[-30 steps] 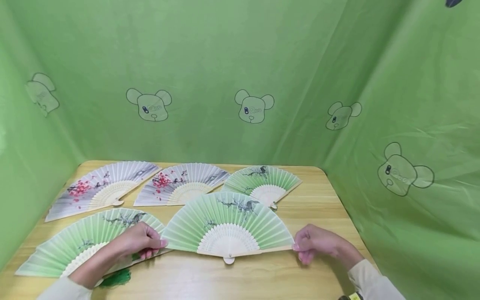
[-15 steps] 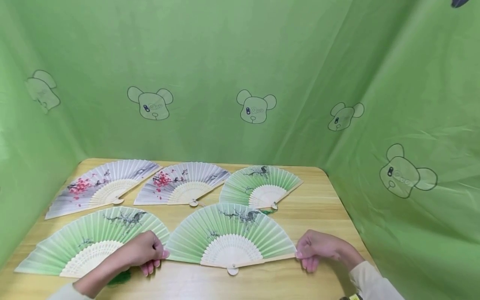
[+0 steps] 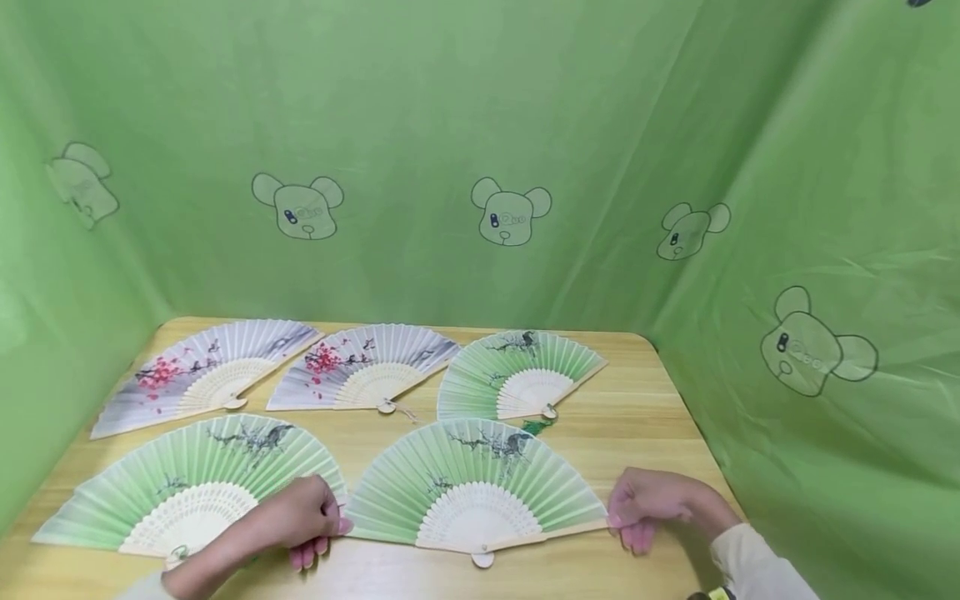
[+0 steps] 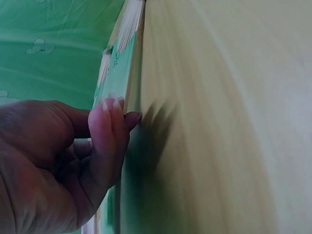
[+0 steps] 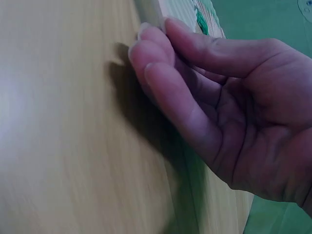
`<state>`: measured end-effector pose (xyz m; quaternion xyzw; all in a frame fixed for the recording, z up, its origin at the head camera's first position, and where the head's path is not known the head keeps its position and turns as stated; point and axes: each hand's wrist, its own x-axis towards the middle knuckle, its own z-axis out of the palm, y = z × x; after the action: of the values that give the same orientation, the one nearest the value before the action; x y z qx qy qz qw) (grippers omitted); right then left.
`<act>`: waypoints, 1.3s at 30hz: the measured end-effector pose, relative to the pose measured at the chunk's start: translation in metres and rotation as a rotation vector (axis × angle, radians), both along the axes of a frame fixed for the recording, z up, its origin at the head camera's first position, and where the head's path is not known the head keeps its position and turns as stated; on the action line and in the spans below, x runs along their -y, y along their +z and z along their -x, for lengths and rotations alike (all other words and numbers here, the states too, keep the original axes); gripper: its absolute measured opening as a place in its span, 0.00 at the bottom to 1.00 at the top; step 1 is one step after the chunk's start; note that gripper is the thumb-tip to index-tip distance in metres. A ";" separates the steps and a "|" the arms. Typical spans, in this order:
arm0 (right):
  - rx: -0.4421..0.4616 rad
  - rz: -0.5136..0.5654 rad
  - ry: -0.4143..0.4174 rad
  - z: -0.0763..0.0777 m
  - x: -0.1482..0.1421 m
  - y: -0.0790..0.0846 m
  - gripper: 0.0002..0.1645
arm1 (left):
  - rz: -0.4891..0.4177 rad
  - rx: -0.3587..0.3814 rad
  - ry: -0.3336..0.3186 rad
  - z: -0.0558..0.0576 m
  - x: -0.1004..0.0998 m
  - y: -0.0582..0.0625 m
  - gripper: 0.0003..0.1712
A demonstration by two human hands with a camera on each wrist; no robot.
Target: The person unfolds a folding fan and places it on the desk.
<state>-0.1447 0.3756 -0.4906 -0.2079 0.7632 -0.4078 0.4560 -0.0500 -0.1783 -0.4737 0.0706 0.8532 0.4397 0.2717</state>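
A spread green folding fan [image 3: 480, 462] with a dark branch print and pale ribs lies low over the front of the table, its pivot toward me. My left hand [image 3: 303, 517] pinches its left end between thumb and fingers. At the opposite end, the thumb and fingertips of my right hand [image 3: 648, 504] grip the end of the wooden guard stick. In the right wrist view, that guard's tip [image 5: 161, 12] sits at the thumb and fingertips. Another open green fan [image 3: 187, 458] lies on the left, its lower right part behind my left wrist.
Along the back of the wooden table [image 3: 622, 425] lie two grey fans, the left fan [image 3: 202, 371] and the middle fan [image 3: 367, 362], both with red blossoms. A smaller-looking green fan [image 3: 525, 367] with a green tassel [image 3: 536, 427] is right of them. Green cloth [image 3: 420, 125] surrounds the table.
Both hands have brought the held fan down toward me and slightly right. The middle grey fan's pivot and the back green fan's tassel, earlier covered, now show.
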 end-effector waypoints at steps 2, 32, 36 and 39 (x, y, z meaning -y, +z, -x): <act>-0.006 -0.012 -0.003 0.002 -0.006 0.000 0.13 | -0.008 0.001 -0.013 -0.001 -0.005 -0.002 0.22; 0.166 -0.006 -0.251 0.015 -0.107 0.004 0.16 | -0.056 0.031 -0.118 0.023 -0.101 -0.012 0.21; 0.182 0.001 -0.249 0.014 -0.108 0.005 0.16 | -0.064 0.056 -0.143 0.032 -0.100 -0.010 0.20; 0.193 0.014 -0.236 0.014 -0.109 0.006 0.17 | -0.059 0.076 -0.156 0.034 -0.101 -0.007 0.20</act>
<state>-0.1584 0.4842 -0.4842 -0.0798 0.7322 -0.4818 0.4747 -0.0845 -0.0776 -0.4806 0.1281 0.8208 0.4446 0.3349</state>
